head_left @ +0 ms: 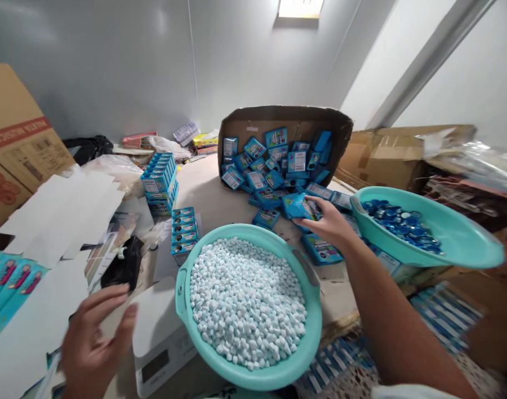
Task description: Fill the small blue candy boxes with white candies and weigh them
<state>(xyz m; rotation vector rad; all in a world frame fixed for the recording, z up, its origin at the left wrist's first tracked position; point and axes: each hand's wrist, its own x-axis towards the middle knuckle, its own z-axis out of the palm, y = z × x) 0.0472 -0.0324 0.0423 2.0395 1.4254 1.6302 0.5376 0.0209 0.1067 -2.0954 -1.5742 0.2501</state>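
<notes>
My right hand [326,221] reaches forward past the teal basin [182,288] of small white candies and is closed on a blue packet [298,206] at the edge of the spilled pile. My left hand [93,338] hovers low at the left, fingers apart and empty, beside a white scale [157,338]. The blue packets [270,163] spill out of a tipped cardboard box [278,119] onto the table.
A second teal basin [465,244] with blue caps sits at the right. Stacked blue boxes [160,183] and a short row of them [183,230] stand left of the candies. White paper sheets [57,216], a black object [122,266] and cardboard cartons [16,138] fill the left.
</notes>
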